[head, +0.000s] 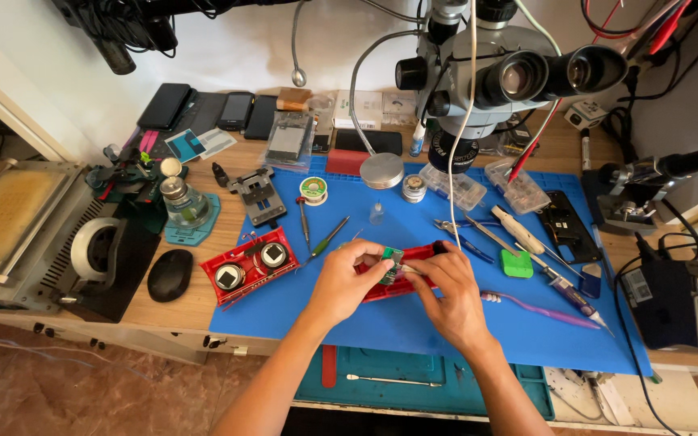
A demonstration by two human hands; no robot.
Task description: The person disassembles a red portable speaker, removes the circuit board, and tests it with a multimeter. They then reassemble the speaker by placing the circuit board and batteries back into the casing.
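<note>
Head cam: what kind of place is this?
Likely an electronics repair bench: a microscope over a blue work mat, phones lined up behind, both hands on a small circuit board.

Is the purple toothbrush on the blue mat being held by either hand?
No. The purple toothbrush lies free on the blue mat, right of the right hand.

A stereo microscope [494, 73] stands over the back edge of the blue mat [414, 323]. A red tray [250, 265] (holding two round tins) lies at the mat's left edge, a black mouse [170, 274] beside it on the wooden worktop [195, 303]. A purple toothbrush [539, 309] lies toward the mat's right edge.
</note>
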